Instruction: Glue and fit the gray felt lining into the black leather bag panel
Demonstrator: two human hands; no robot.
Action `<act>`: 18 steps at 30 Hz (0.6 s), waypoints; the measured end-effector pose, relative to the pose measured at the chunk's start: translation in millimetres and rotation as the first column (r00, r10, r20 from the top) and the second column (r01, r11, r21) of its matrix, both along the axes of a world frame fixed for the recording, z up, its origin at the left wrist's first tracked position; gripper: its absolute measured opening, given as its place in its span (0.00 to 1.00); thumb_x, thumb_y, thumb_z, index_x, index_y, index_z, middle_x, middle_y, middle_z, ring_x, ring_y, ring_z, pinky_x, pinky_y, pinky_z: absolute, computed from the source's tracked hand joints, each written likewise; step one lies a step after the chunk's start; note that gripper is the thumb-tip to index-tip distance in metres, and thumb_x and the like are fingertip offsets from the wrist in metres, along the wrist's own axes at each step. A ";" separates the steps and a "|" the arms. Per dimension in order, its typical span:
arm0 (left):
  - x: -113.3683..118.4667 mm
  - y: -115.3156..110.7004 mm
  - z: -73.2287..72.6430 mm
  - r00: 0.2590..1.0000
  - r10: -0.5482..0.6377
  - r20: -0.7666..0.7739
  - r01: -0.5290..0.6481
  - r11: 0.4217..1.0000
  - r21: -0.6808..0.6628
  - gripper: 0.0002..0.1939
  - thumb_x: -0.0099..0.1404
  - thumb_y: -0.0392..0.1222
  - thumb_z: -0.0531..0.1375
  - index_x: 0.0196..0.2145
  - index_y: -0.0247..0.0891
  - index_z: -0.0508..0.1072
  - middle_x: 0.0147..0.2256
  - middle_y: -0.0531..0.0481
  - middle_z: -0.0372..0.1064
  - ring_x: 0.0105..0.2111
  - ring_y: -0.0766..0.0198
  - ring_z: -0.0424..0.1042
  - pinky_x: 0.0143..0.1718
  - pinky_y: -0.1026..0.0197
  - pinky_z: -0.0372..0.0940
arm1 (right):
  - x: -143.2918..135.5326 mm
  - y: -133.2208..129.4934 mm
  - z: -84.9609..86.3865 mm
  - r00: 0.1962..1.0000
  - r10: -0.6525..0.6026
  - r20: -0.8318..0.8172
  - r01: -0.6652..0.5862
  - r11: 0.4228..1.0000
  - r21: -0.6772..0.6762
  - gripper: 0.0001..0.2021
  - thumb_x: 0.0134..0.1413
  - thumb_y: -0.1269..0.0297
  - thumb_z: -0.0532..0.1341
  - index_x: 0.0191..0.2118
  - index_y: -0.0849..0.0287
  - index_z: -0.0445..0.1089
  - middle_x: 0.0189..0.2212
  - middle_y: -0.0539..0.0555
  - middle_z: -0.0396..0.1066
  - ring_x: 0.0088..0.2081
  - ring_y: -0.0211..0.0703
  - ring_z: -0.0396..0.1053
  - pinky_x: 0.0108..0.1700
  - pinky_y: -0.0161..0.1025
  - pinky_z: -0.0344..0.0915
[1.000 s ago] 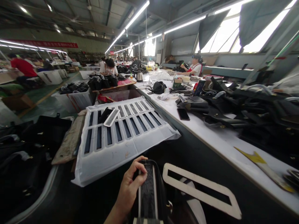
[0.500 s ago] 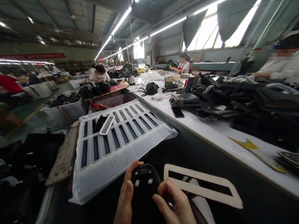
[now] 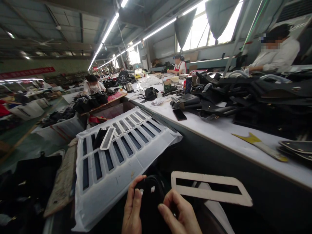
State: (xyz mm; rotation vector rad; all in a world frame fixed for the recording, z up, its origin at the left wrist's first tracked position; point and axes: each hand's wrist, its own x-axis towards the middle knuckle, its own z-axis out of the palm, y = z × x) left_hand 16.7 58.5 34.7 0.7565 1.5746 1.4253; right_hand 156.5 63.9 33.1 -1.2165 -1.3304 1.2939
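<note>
Just this side of the white slotted tray [image 3: 114, 182], I see a dark bag piece [image 3: 151, 213] between two hands. The left hand [image 3: 133, 208] grips its edge; the right hand [image 3: 179, 211] pinches the opposite edge. Right of the tray's near corner, a cream frame [image 3: 207, 178] slants.

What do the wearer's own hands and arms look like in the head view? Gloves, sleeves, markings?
Left hand and right hand: both bare, five-fingered, no gloves. No rings or markings visible. No sleeves in view; the picture's bottom edge cuts off the arms.
</note>
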 end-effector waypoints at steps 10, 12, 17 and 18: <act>1.2 -1.1 -2.7 0.997 -0.041 0.060 0.038 0.999 0.037 0.28 0.63 0.68 0.55 0.51 0.47 0.69 0.61 0.50 0.62 0.64 0.47 0.56 0.67 0.45 0.43 | -0.5 3.5 -11.8 0.993 0.021 -0.118 -0.023 1.000 -0.018 0.10 0.54 0.58 0.62 0.31 0.55 0.61 0.24 0.45 0.58 0.27 0.38 0.57 0.30 0.34 0.56; 0.4 -2.2 -1.9 0.996 -0.068 0.064 0.065 0.997 0.041 0.28 0.63 0.67 0.55 0.52 0.48 0.69 0.62 0.51 0.61 0.63 0.47 0.57 0.65 0.48 0.48 | -3.4 2.8 -11.7 0.992 -0.013 -0.127 0.014 1.000 0.007 0.09 0.54 0.57 0.62 0.32 0.56 0.63 0.24 0.45 0.58 0.26 0.38 0.56 0.30 0.34 0.55; 1.1 -6.1 3.3 0.994 -0.105 0.027 0.103 0.992 0.075 0.30 0.60 0.63 0.62 0.56 0.48 0.66 0.61 0.51 0.63 0.62 0.50 0.59 0.62 0.58 0.54 | -7.0 1.9 -19.1 0.996 -0.001 -0.087 0.008 0.997 0.077 0.07 0.57 0.57 0.60 0.35 0.55 0.67 0.24 0.46 0.58 0.27 0.39 0.56 0.30 0.34 0.55; 1.5 -6.8 4.4 0.994 -0.112 0.011 0.111 0.990 0.092 0.31 0.59 0.61 0.63 0.56 0.47 0.66 0.60 0.51 0.64 0.62 0.50 0.60 0.61 0.59 0.54 | -6.3 2.5 -22.2 0.997 0.000 -0.078 0.007 0.996 0.089 0.07 0.58 0.57 0.59 0.37 0.54 0.67 0.25 0.46 0.58 0.27 0.39 0.57 0.30 0.34 0.56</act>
